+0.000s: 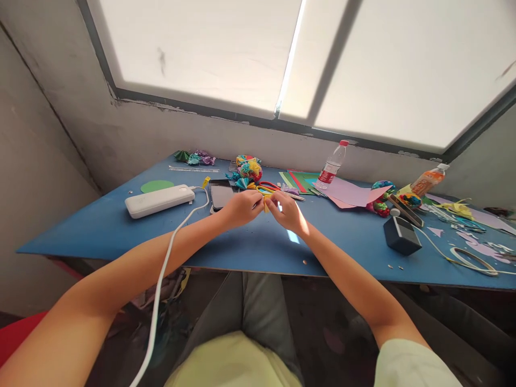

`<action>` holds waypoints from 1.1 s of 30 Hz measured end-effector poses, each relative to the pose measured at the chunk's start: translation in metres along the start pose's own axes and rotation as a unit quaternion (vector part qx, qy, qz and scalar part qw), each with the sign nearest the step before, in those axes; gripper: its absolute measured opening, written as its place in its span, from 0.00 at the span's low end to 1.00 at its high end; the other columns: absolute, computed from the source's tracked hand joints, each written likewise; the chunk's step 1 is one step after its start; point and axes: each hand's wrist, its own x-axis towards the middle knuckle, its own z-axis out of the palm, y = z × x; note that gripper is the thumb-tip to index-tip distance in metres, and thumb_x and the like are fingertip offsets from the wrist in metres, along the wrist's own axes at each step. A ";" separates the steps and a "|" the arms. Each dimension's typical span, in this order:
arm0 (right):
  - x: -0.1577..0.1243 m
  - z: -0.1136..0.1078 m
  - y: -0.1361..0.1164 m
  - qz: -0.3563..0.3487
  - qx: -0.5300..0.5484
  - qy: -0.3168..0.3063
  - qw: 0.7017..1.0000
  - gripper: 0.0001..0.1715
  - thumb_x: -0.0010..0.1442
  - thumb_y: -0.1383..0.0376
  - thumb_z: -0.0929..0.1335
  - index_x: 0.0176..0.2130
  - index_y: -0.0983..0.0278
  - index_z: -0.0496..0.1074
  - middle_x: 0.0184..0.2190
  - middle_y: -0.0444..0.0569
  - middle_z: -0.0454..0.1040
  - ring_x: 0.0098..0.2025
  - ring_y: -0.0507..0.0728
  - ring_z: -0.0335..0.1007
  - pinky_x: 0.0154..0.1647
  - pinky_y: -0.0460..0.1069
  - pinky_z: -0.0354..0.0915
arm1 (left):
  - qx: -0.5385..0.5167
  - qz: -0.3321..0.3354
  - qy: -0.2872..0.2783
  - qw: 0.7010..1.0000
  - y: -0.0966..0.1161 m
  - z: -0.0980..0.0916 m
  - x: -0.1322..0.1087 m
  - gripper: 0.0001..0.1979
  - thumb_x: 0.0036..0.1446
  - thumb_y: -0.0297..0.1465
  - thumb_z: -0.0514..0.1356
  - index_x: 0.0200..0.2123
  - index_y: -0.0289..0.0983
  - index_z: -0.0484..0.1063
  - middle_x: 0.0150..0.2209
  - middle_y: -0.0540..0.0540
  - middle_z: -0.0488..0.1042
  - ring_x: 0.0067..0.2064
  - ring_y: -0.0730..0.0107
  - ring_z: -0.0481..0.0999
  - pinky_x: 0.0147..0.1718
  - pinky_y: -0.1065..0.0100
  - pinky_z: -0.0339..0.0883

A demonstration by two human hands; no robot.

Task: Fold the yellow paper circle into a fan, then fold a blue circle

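Above the middle of the blue table, my left hand (241,208) and my right hand (288,211) meet with fingers closed. Between the fingertips they pinch a small piece of yellow paper (266,203), mostly covered by the fingers. Just behind the hands lie scissors with red and yellow handles (269,186). A teal folded paper fan (243,183) and a ball of colourful folded paper (250,167) sit behind my left hand. A dark phone (221,196) rests to the left of that hand.
A white power bank (159,201) with a white cable stands left, near a green paper circle (157,186). Coloured sheets (350,193), a red-capped bottle (332,164) and an orange drink bottle (429,180) are at the back right. A black cube (402,235) sits near the right front edge (363,278).
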 end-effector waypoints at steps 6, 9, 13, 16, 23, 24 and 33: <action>0.000 -0.004 -0.002 -0.026 -0.019 -0.064 0.997 0.14 0.63 0.63 0.57 0.26 0.62 0.60 0.24 0.46 0.65 0.27 0.53 0.59 0.30 0.47 0.54 | 0.060 0.058 -0.023 0.996 0.005 0.002 -0.003 0.14 0.61 0.31 0.45 0.28 0.35 0.66 0.30 0.43 0.68 0.34 0.65 0.68 0.32 0.67 0.59; -0.002 -0.003 -0.002 -0.005 -0.036 -0.066 0.997 0.13 0.60 0.66 0.58 0.24 0.62 0.58 0.22 0.45 0.63 0.25 0.52 0.56 0.27 0.47 0.51 | 0.074 0.066 -0.036 0.994 0.006 0.003 -0.004 0.13 0.61 0.30 0.45 0.30 0.35 0.66 0.30 0.42 0.69 0.35 0.64 0.68 0.32 0.68 0.60; -0.003 0.000 -0.003 0.025 -0.055 -0.069 0.996 0.13 0.57 0.67 0.60 0.22 0.63 0.55 0.19 0.42 0.59 0.22 0.50 0.51 0.24 0.46 0.47 | 0.070 0.067 -0.057 0.994 0.008 0.003 -0.005 0.11 0.61 0.29 0.47 0.30 0.34 0.67 0.30 0.43 0.69 0.35 0.64 0.69 0.32 0.68 0.61; -0.004 0.002 -0.002 0.032 -0.036 -0.071 0.996 0.13 0.56 0.67 0.60 0.22 0.63 0.54 0.19 0.41 0.58 0.22 0.49 0.50 0.24 0.45 0.47 | 0.053 0.052 -0.059 0.996 0.010 0.003 -0.005 0.12 0.61 0.29 0.47 0.31 0.34 0.67 0.30 0.42 0.69 0.35 0.63 0.69 0.31 0.68 0.60; -0.004 0.003 -0.005 0.037 -0.024 -0.058 0.997 0.14 0.57 0.67 0.60 0.21 0.63 0.54 0.19 0.42 0.58 0.22 0.50 0.50 0.25 0.46 0.47 | -0.046 -0.019 -0.048 0.998 0.010 0.002 -0.003 0.13 0.57 0.29 0.49 0.26 0.34 0.71 0.25 0.45 0.70 0.29 0.68 0.68 0.28 0.69 0.58; -0.004 0.002 -0.006 0.042 -0.027 -0.059 0.997 0.15 0.58 0.66 0.59 0.21 0.62 0.54 0.18 0.42 0.58 0.22 0.50 0.49 0.25 0.46 0.47 | -0.067 -0.032 -0.049 0.996 0.010 0.002 -0.003 0.14 0.57 0.29 0.50 0.25 0.34 0.71 0.23 0.47 0.70 0.27 0.69 0.68 0.27 0.70 0.58; -0.005 0.001 -0.007 0.026 0.014 -0.080 0.996 0.13 0.61 0.63 0.59 0.26 0.64 0.63 0.22 0.45 0.63 0.24 0.51 0.54 0.27 0.46 0.50 | -0.298 -0.160 -0.047 0.940 0.002 0.002 0.003 0.15 0.53 0.34 0.53 0.36 0.34 0.78 0.31 0.46 0.77 0.32 0.66 0.74 0.25 0.70 0.70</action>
